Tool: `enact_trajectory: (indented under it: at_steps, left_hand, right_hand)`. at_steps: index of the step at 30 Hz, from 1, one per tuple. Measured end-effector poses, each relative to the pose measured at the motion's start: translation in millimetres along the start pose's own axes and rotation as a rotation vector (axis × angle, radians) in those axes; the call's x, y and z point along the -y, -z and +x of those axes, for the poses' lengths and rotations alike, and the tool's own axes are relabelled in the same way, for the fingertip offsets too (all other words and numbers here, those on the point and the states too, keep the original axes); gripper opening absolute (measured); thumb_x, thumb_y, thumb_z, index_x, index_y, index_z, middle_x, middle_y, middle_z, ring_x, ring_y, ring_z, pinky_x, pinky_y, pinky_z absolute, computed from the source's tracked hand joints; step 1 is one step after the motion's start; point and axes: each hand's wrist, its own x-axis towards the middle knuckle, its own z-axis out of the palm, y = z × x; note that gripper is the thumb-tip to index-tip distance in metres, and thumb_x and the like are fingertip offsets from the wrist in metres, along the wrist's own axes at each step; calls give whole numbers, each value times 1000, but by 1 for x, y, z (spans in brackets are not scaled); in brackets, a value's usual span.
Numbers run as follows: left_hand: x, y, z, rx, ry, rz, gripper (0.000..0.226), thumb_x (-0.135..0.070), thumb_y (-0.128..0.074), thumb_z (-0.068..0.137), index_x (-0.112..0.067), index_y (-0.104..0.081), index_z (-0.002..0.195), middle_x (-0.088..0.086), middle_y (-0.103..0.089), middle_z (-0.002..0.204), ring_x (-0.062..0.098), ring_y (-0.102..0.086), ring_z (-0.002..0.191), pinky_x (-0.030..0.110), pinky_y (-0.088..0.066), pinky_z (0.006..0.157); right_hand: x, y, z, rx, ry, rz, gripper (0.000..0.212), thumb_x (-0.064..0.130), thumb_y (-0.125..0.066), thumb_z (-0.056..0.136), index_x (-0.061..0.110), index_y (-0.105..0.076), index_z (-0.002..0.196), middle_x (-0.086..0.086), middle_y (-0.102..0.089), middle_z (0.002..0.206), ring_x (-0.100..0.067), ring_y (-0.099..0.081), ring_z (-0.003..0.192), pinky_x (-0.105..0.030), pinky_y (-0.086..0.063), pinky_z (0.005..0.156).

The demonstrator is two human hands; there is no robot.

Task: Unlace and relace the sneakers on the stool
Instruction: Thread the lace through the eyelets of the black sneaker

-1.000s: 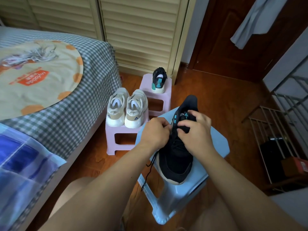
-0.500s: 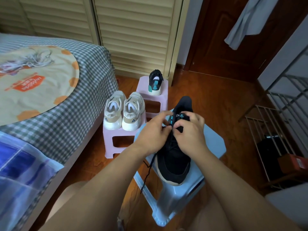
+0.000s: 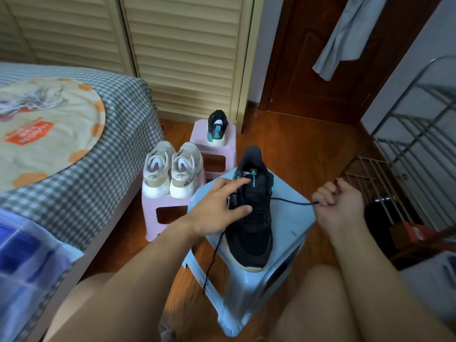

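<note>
Blue stool (image 3: 291,225) bears black sneaker (image 3: 254,233); left grip (image 3: 217,208) spread, right grip (image 3: 338,203) pinching lace (image 3: 291,200)

Black sneaker (image 3: 251,218) with teal accents and cream sole, upright on pale blue stool (image 3: 291,225), toe nearest camera, black lace (image 3: 291,200) drawn taut rightward, other end dangling over stool's front edge.
</note>
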Motion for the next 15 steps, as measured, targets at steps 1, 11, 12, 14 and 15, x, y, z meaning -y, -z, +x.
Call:
enact_trajectory:
  at_steps: [1, 11, 12, 14, 15]
  left_hand:
    - [2, -4, -1, -4, -9, 9, 77, -37, -79, 85, -42, -39, 150, -7, -42, 130, 3, -44, 125, 10, -28, 111]
    - [7, -15, -2, -30, -29, -19, 103, -32, -90, 73, -43, -29, 154, -7, -34, 142, 5, -39, 131, 0, -25, 103]
    - [7, -15, -2, -31, -26, -16, 102, -33, -91, 72, -44, -30, 153, -7, -33, 143, 6, -39, 132, 4, -26, 105]
    - [8, -13, -2, -46, -19, -11, 101, -34, -91, 70, -47, -31, 150, -7, -31, 146, 10, -37, 136, 15, -28, 112]
    - [9, -12, -2, -52, -10, -5, 100, -35, -92, 69, -49, -32, 148, -7, -29, 147, 11, -35, 138, 21, -28, 115]
  right_hand:
    - [-7, -11, -7, 90, 170, -332, 16, 28, -48, 104, 16, -55, 97, 6, -45, 60, -8, -33, 44, -22, -30, 41]
    - [-68, -49, -35, 501, 997, -1792, 7, 27, -64, 95, 21, -66, 96, 1, -63, 89, -29, -63, 87, -37, -46, 66]
    - [-67, -49, -35, 481, 995, -1758, 9, 25, -61, 97, 19, -65, 93, 1, -61, 87, -29, -62, 86, -36, -42, 64]
    - [-58, -43, -32, 278, 949, -1665, 12, 21, -56, 100, 15, -65, 95, -1, -58, 88, -29, -61, 87, -33, -35, 66]
    - [-45, -36, -27, 87, 886, -1553, 13, 20, -55, 101, 13, -66, 100, -3, -60, 91, -30, -60, 89, -32, -36, 69]
